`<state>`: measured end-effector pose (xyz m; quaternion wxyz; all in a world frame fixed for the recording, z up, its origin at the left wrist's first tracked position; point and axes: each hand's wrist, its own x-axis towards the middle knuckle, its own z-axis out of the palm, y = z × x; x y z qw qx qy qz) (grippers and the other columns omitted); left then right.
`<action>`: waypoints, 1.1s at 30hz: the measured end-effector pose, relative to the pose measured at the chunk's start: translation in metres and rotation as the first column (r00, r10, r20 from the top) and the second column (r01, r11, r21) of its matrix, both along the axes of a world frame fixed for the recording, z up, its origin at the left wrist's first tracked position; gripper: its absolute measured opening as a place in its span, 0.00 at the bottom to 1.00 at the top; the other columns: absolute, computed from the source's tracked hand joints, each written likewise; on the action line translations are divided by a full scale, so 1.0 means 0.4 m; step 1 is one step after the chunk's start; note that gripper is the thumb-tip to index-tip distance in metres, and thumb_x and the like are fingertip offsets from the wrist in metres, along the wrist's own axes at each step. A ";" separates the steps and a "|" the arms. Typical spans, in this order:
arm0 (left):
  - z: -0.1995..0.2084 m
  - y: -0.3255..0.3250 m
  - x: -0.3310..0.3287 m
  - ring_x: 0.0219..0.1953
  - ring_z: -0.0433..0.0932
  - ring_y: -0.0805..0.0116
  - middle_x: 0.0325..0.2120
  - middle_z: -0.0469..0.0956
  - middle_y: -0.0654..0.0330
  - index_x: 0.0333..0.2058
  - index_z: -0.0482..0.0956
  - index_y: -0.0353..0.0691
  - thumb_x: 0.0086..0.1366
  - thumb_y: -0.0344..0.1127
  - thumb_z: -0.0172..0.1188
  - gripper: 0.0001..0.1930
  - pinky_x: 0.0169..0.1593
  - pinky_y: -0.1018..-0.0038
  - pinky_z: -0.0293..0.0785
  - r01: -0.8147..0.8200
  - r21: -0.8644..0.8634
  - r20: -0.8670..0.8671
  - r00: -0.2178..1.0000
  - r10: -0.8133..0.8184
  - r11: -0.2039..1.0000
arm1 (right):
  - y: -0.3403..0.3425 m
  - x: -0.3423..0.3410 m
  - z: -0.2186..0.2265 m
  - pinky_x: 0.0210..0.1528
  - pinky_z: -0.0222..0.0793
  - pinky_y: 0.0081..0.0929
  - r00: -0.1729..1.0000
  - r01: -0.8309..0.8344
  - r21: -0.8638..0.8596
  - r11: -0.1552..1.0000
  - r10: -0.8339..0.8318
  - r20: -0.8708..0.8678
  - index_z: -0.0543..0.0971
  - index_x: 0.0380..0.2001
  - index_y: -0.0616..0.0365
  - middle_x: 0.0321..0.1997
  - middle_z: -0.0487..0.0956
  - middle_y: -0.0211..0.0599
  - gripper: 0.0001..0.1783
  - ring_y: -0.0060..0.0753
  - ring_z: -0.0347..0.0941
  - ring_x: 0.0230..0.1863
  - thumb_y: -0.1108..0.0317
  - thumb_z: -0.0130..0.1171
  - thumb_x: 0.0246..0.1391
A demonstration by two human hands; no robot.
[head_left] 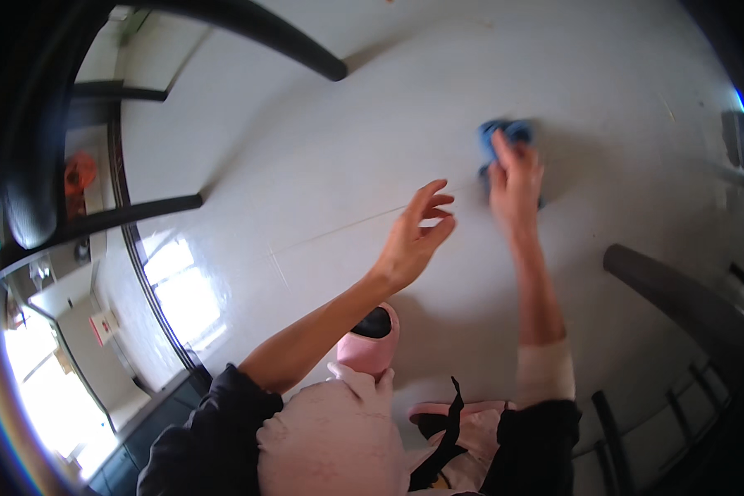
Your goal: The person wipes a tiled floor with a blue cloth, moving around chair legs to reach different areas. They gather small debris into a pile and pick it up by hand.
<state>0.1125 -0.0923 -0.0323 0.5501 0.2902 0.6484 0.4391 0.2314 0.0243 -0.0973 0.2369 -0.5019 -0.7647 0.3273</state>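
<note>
Right hand (517, 172) down on a blue bundle (517, 131), left hand (417, 240) free

Landmark: the pink slipper (365, 354) with its toe pointing away from the body. Blue bundle lies on the floor (306, 165), well beyond the slipper and to its right. Soft-looking, probably cloth; too blurred to be sure.

Right hand: on top of the bundle, fingers bent, blue showing past the fingertips and beside the wrist. Cannot tell whether the fingers close round it or only press down.

Left hand: just beyond the slipper, a little to its right. Fingers parted and loosely curved, nothing in them; looks raised off the floor.

Thick dark leg (678, 288) to the right of the slipper and somewhat beyond it, apart from the right forearm.

Handling, my judgement: spread the fingers so pressure goes through the whole bundle, not one tip; tuck loose edges under the palm, or they may drag or fold. Low wrist, even push. Free hand best out of the way, or braced for balance at that reach. Mind the dark leg on any sideways swing.
</note>
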 end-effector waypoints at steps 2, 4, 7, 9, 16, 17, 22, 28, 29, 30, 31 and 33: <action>-0.027 0.006 0.020 0.48 0.65 0.68 0.44 0.68 0.55 0.56 0.55 0.40 0.62 0.36 0.49 0.25 0.53 0.69 0.60 -0.168 -0.106 0.146 0.972 0.182 0.980 | -0.123 0.002 0.015 0.54 0.55 0.40 0.913 -0.313 -0.043 0.949 0.288 -0.288 0.67 0.51 0.54 0.56 0.58 0.51 0.25 0.52 0.58 0.52 0.76 0.52 0.46; -0.033 -0.004 0.003 0.44 0.67 0.70 0.40 0.69 0.57 0.54 0.59 0.38 0.60 0.33 0.50 0.23 0.48 0.73 0.65 -0.107 -0.154 0.045 0.992 0.115 0.982 | -0.230 0.010 0.090 0.58 0.51 0.38 0.930 -0.328 -0.301 0.896 0.249 -0.270 0.65 0.53 0.57 0.58 0.57 0.55 0.27 0.53 0.56 0.55 0.76 0.52 0.46; -0.016 -0.010 -0.058 0.36 0.68 0.75 0.34 0.70 0.61 0.49 0.66 0.35 0.59 0.30 0.51 0.19 0.36 0.80 0.67 -0.079 -0.269 0.347 0.922 0.173 0.960 | -0.247 0.042 0.138 0.59 0.48 0.37 0.806 -0.427 -0.581 0.693 0.002 -0.591 0.62 0.56 0.57 0.59 0.56 0.57 0.30 0.53 0.51 0.61 0.74 0.53 0.47; -0.010 -0.054 -0.094 0.32 0.68 0.77 0.33 0.71 0.62 0.46 0.68 0.34 0.58 0.29 0.51 0.17 0.30 0.84 0.64 -0.004 -0.287 0.316 0.944 0.098 0.958 | -0.260 0.051 0.166 0.60 0.47 0.37 0.817 -0.483 -0.500 0.719 0.164 -0.553 0.61 0.56 0.57 0.60 0.54 0.59 0.30 0.53 0.50 0.62 0.72 0.54 0.47; 0.018 -0.310 -0.142 0.26 0.66 0.78 0.28 0.72 0.63 0.41 0.72 0.33 0.59 0.30 0.48 0.12 0.26 0.82 0.62 -0.466 -0.043 -0.082 0.883 0.462 0.884 | -0.374 -0.050 0.200 0.59 0.50 0.35 0.561 -0.802 -0.215 0.558 0.578 -0.593 0.63 0.55 0.54 0.62 0.50 0.52 0.31 0.50 0.49 0.62 0.71 0.57 0.44; 0.015 -0.357 -0.168 0.26 0.67 0.78 0.28 0.72 0.64 0.40 0.72 0.34 0.59 0.31 0.49 0.12 0.27 0.82 0.63 -0.556 -0.080 -0.065 0.831 0.552 0.828 | -0.393 -0.084 0.221 0.61 0.48 0.36 0.469 -0.859 -0.165 0.484 0.618 -0.630 0.63 0.55 0.54 0.63 0.49 0.50 0.31 0.49 0.48 0.63 0.71 0.56 0.44; -0.018 -0.584 -0.289 0.27 0.69 0.76 0.26 0.73 0.64 0.35 0.75 0.35 0.52 0.29 0.59 0.11 0.32 0.80 0.66 -0.676 -0.174 -0.560 0.666 0.492 0.716 | -0.449 -0.143 0.235 0.54 0.60 0.36 0.484 -0.864 -0.141 0.482 0.722 -0.494 0.70 0.49 0.55 0.58 0.59 0.42 0.21 0.46 0.54 0.59 0.69 0.52 0.49; -0.089 -0.818 -0.485 0.45 0.67 0.63 0.43 0.70 0.55 0.50 0.66 0.36 0.57 0.56 0.51 0.30 0.50 0.69 0.61 -0.889 -0.191 -0.679 0.425 0.598 0.416 | -0.313 -0.023 0.192 0.44 0.66 0.32 0.805 -0.574 -0.362 0.734 0.426 -0.413 0.74 0.41 0.59 0.46 0.71 0.40 0.15 0.41 0.68 0.46 0.76 0.51 0.48; -0.141 -0.821 -0.483 0.51 0.62 0.59 0.50 0.63 0.53 0.54 0.60 0.37 0.56 0.61 0.47 0.36 0.54 0.66 0.56 -0.914 -0.247 -0.860 0.360 0.363 0.320 | -0.290 -0.009 0.192 0.43 0.66 0.32 0.835 -0.521 -0.355 0.776 0.375 -0.404 0.74 0.40 0.60 0.45 0.72 0.41 0.14 0.42 0.69 0.44 0.77 0.50 0.48; -0.191 -0.812 -0.474 0.58 0.56 0.55 0.56 0.57 0.51 0.57 0.55 0.38 0.54 0.67 0.44 0.42 0.58 0.63 0.52 -0.943 -0.259 -0.956 0.281 0.085 0.208 | -0.268 -0.003 0.196 0.43 0.66 0.32 0.852 -0.476 -0.339 0.811 0.332 -0.404 0.75 0.39 0.62 0.43 0.73 0.42 0.13 0.42 0.70 0.42 0.78 0.50 0.48; -0.226 -0.743 -0.461 0.63 0.41 0.51 0.62 0.43 0.53 0.59 0.49 0.40 0.52 0.70 0.40 0.46 0.62 0.60 0.42 -0.930 -0.302 -0.945 0.322 0.065 0.208 | -0.241 0.011 0.209 0.43 0.66 0.30 0.884 -0.409 -0.313 0.857 0.288 -0.368 0.75 0.38 0.63 0.42 0.74 0.43 0.12 0.40 0.71 0.42 0.78 0.48 0.48; -0.245 -0.665 -0.473 0.63 0.41 0.55 0.62 0.44 0.54 0.60 0.49 0.41 0.57 0.63 0.41 0.39 0.62 0.61 0.41 -0.982 -0.158 -0.984 0.165 0.066 0.099 | -0.221 0.013 0.219 0.43 0.66 0.28 0.899 -0.343 -0.375 0.861 0.185 -0.397 0.75 0.38 0.63 0.41 0.74 0.43 0.12 0.38 0.71 0.42 0.78 0.48 0.49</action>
